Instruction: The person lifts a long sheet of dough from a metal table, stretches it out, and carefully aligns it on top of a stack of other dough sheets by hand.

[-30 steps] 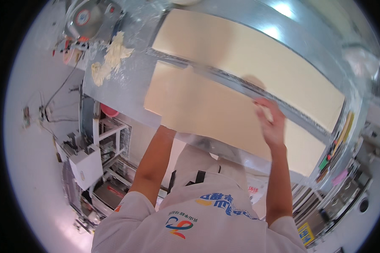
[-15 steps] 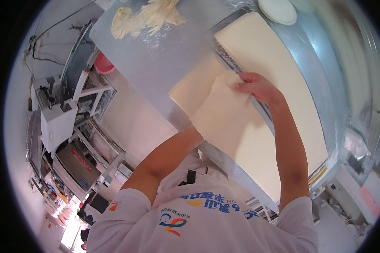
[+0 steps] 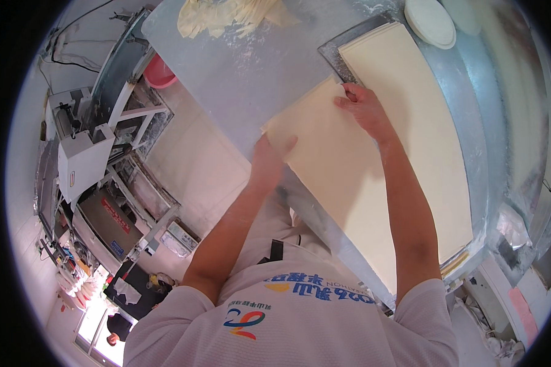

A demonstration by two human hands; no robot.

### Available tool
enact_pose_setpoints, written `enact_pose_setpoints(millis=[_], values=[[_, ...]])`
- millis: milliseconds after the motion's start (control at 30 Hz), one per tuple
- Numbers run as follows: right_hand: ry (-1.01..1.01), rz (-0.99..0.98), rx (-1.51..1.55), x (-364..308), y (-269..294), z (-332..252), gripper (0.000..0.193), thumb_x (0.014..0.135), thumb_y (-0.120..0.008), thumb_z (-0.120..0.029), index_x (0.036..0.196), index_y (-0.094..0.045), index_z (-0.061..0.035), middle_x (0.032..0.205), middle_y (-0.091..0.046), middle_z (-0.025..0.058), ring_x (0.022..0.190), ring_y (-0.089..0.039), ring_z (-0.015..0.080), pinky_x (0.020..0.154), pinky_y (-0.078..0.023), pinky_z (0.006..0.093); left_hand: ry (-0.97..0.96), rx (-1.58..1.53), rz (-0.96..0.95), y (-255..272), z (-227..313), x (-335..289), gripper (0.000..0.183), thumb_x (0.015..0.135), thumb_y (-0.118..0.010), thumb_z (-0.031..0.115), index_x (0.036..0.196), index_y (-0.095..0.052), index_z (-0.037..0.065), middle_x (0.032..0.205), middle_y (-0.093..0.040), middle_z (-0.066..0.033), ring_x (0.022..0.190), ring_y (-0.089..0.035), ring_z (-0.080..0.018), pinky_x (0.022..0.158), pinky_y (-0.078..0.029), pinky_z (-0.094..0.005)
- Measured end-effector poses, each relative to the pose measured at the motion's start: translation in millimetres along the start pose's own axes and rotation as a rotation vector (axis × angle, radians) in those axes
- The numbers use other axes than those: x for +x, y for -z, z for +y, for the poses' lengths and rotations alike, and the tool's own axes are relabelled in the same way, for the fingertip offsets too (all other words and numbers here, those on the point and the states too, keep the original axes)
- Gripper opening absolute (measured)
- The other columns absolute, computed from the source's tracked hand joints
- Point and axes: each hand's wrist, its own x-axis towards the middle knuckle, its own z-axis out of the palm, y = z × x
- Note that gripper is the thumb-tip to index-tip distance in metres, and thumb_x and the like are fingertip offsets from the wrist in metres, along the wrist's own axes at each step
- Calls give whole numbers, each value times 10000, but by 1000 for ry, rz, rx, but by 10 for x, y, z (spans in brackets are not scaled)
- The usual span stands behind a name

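A wide pale dough sheet [image 3: 330, 147] lies across the metal table, its lower end reaching toward my body. At its near left corner my left hand [image 3: 272, 158] grips the edge, thumb on top and the other fingers hidden beneath. My right hand [image 3: 364, 110] pinches the far corner between thumb and bent fingers. Just right of it, a stack of the same pale sheets [image 3: 404, 79] shows layered edges at its far end, on a dark floury tray [image 3: 338, 55]. My right forearm hides part of the border between sheet and stack.
Torn dough strips [image 3: 226, 17] lie at the table's far left. A round white lidded tub [image 3: 430, 23] stands beyond the stack. Left of the table are a pink basin [image 3: 159, 72] and a white machine [image 3: 84, 165]. A person [image 3: 117, 327] appears by the bright doorway.
The loose, folded-over end of the sheet now lies flat and extended. My left hand has come out from beneath it to its near corner; my right hand has moved slightly away from me.
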Motion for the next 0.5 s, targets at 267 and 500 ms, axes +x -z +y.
enact_pose_setpoints(millis=[267, 500], values=[[319, 396, -321, 35, -393, 176, 244, 953, -766, -147, 1185, -768, -72, 1018, -749, 155, 929, -709, 329, 877, -567, 429, 40, 476, 296, 160, -4, 2, 198, 1084, -671, 137, 1163, -633, -41, 956, -774, -106, 780, -726, -147, 684, -599, -323], [595, 823, -514, -233, -581, 321, 230, 960, -705, -13, 1185, -715, -61, 1129, -729, 138, 1096, -652, 379, 962, -532, 491, -455, 836, 406, 125, 73, 98, 194, 1065, -652, 95, 1232, -648, -5, 1075, -727, -145, 944, -716, -260, 837, -590, -410]])
